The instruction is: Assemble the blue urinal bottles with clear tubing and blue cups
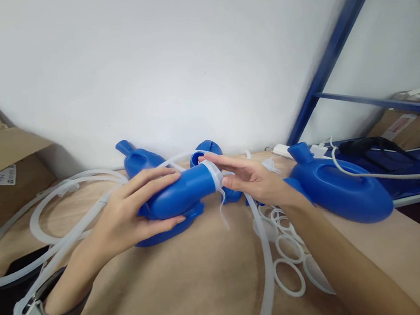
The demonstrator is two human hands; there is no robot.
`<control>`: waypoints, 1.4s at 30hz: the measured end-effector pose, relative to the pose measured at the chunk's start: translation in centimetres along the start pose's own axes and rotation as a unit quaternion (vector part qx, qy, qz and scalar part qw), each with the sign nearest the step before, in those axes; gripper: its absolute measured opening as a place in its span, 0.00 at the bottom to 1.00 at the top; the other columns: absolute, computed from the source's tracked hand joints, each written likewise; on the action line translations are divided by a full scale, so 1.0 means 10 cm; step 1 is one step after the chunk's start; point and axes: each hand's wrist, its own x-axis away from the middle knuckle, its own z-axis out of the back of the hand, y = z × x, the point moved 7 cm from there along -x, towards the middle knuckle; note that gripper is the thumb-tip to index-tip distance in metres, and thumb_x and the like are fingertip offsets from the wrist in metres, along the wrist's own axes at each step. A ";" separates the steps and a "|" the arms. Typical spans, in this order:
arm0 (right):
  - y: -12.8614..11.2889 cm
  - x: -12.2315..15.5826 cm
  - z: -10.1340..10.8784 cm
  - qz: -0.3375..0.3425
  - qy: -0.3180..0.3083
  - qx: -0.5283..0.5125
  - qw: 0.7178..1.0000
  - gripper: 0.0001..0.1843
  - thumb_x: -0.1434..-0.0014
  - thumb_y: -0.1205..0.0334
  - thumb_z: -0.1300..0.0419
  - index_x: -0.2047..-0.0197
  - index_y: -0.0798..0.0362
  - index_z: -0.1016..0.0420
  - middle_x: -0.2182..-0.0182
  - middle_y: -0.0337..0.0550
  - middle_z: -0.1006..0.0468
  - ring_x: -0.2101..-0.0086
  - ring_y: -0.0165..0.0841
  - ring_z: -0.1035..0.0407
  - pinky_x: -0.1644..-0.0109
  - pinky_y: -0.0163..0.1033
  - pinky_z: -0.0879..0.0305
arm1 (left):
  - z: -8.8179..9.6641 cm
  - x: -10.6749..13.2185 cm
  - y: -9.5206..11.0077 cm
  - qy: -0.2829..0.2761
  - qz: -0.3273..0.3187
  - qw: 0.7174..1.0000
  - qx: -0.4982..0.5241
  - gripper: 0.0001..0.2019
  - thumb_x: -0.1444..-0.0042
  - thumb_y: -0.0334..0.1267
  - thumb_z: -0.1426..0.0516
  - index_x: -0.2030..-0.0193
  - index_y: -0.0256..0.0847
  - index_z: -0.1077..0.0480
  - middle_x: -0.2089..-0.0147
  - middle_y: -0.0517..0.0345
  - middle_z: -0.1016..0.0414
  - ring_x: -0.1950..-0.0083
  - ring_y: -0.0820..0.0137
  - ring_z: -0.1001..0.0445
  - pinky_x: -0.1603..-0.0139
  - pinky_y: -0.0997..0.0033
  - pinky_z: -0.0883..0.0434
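Observation:
My left hand (129, 214) is wrapped around a blue plastic urinal funnel (183, 191), which lies tilted above the table with its mouth toward the right. A translucent white rubber ring (214, 174) sits around the mouth, and a thin strip hangs below it. My right hand (260, 179) has its thumb and fingers on this ring from the right. Behind the left hand stands a blue urinal bottle (142, 160); its lower part is largely covered. Another blue funnel (209, 150) with an open mouth is partly hidden behind the right fingers.
Several white rings (290, 276) lie below my right forearm, beside a translucent hose (266, 262). More hose coils (39, 222) spread over the left. Another blue bottle (344, 190) with a handle hole lies at right, a white cable (386, 176) across it. A cardboard box (8, 150) stands left.

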 end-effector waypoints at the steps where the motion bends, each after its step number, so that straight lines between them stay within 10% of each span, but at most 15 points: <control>1: -0.03 0.01 0.01 0.011 -0.007 -0.001 1.000 0.26 0.36 0.54 0.32 0.35 0.39 0.26 0.31 0.41 0.31 0.32 0.44 0.38 0.29 0.55 0.37 | 0.01 0.00 0.02 0.002 -0.003 1.000 0.004 0.34 0.43 0.45 0.32 0.31 0.51 0.35 0.36 0.51 0.26 0.40 0.57 0.24 0.38 0.60 0.25; 17: -0.19 0.05 -0.03 0.084 -0.036 0.002 0.996 0.24 0.44 0.66 0.26 0.45 0.37 0.19 0.39 0.42 0.23 0.34 0.42 0.34 0.38 0.52 0.25 | 0.07 -0.04 -0.02 -0.009 0.027 0.997 0.070 0.35 0.49 0.46 0.29 0.35 0.51 0.32 0.40 0.52 0.21 0.41 0.56 0.22 0.39 0.58 0.25; 42: -0.06 0.03 -0.07 0.059 0.018 0.071 0.996 0.33 0.45 0.55 0.25 0.37 0.36 0.25 0.36 0.38 0.25 0.38 0.44 0.29 0.39 0.50 0.23 | 0.06 -0.02 -0.07 -0.024 0.101 0.991 0.080 0.30 0.48 0.54 0.32 0.40 0.50 0.28 0.45 0.54 0.18 0.49 0.57 0.19 0.47 0.61 0.23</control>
